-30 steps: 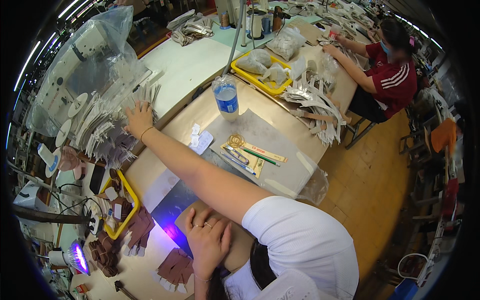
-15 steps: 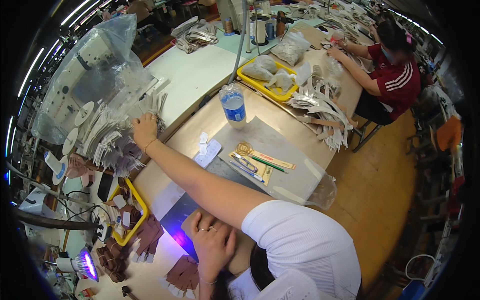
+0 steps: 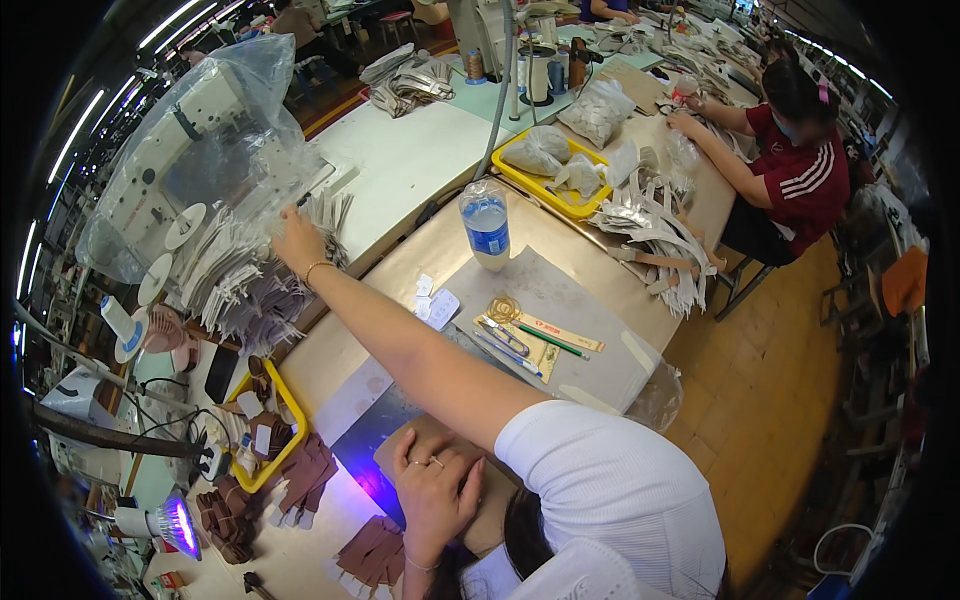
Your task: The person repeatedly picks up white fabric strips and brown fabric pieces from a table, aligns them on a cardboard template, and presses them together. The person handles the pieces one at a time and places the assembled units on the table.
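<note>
At the left of the frame we see a thick, loose stack of grey-white, narrow fabric-like strips, beside a white sewing machine under a clear plastic cover. The right hand reaches across to the upper side of this stack, its fingers bent downward; we cannot tell how far they are parted or whether they have hold of a strip. We judge each strip light, soft and bendy, likely to slide or tangle with its neighbours, so a pinch near a loose end suits it best.

At the lower middle, the left hand, with rings, lies with fingers loosely bent over a tan surface; its palm is turned away, so we cannot tell if anything is beneath. Around the middle, the beige worktop carries a clear plastic bottle with a blue label and a green pencil.

The right fingertips are hard to make out against the strips, the stack's underside is hidden, and the frame's dark rim cuts off its surroundings.
</note>
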### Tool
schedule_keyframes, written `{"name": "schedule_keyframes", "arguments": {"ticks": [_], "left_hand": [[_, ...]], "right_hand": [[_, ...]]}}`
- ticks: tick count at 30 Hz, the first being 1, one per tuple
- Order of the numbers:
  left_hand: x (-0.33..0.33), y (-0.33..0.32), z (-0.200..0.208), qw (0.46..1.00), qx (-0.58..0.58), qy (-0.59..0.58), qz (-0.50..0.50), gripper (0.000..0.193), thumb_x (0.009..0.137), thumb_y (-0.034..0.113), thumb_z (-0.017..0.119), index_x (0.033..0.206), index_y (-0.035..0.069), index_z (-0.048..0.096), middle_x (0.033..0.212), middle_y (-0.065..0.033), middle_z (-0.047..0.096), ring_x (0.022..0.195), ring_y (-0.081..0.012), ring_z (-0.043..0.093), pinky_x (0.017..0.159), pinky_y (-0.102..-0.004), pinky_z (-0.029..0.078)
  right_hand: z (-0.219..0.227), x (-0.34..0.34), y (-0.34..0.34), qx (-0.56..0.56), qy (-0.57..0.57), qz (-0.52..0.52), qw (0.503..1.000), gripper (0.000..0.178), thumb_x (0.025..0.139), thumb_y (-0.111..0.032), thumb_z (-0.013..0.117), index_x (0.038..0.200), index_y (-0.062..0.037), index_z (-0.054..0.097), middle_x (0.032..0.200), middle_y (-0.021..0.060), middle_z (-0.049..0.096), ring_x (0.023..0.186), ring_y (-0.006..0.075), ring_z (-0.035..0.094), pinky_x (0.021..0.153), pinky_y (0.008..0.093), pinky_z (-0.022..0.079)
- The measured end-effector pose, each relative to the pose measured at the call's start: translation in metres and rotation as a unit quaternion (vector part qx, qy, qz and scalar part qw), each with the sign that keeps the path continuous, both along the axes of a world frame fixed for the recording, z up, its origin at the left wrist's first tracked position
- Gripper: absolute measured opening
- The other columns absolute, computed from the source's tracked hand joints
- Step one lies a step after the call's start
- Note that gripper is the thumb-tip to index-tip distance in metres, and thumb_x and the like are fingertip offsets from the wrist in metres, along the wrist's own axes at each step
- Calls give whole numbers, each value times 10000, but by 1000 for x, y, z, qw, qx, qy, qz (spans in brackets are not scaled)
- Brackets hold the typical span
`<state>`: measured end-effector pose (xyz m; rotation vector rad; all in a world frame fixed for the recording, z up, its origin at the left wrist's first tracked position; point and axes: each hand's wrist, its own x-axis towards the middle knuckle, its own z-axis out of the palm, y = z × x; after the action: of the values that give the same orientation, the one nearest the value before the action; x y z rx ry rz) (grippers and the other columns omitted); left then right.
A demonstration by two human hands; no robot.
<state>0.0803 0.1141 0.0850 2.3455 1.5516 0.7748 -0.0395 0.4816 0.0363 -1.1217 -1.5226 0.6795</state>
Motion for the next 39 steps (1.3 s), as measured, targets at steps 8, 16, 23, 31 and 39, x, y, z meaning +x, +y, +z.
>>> {"name": "schedule_keyframes", "arguments": {"ticks": [8, 16, 23, 31, 39], "left_hand": [[-1, -2, -1, 1000, 21, -17, 7, 32, 758, 144, 647, 760, 117, 665, 725, -9, 630, 924, -183, 596, 995, -437, 299], [-1, -6, -4, 998, 17, -61, 16, 56, 774, 123, 648, 820, 98, 667, 790, -44, 654, 923, -200, 610, 1009, -446, 300], [-17, -6, 10, 945, -60, -307, 99, 198, 801, 49, 651, 995, 16, 628, 1017, -79, 643, 986, -212, 592, 1014, -385, 337], [-24, 59, 46, 928, 3, -372, 37, 710, 898, 493, 499, 1350, -25, 323, 1349, -162, 397, 1255, -236, 378, 1040, -351, 285], [9, 70, 40, 660, -267, -697, -82, 577, 929, 546, 359, 1049, 3, 514, 788, -110, 548, 695, -230, 583, 686, -367, 493]], "right_hand": [[67, 40, -7, 200, 77, -42, 976, 512, 698, -107, 682, 1104, -59, 373, 1012, 218, 523, 951, 410, 531, 826, 441, 445], [128, 134, -58, 160, -99, 49, 981, 546, 717, -206, 665, 1127, -61, 336, 932, 259, 570, 831, 423, 583, 768, 468, 468], [141, 202, -138, 166, -157, 189, 955, 592, 696, -299, 702, 1117, -54, 364, 658, 191, 619, 673, 372, 624, 675, 426, 494], [184, 265, -214, 163, -250, 395, 869, 505, 717, -293, 689, 1084, -47, 445, 671, 135, 648, 669, 294, 647, 619, 351, 499], [150, 276, -222, 326, -134, 119, 928, 344, 777, -278, 673, 1024, -68, 555, 979, 103, 560, 731, 229, 600, 715, 349, 468]]}}
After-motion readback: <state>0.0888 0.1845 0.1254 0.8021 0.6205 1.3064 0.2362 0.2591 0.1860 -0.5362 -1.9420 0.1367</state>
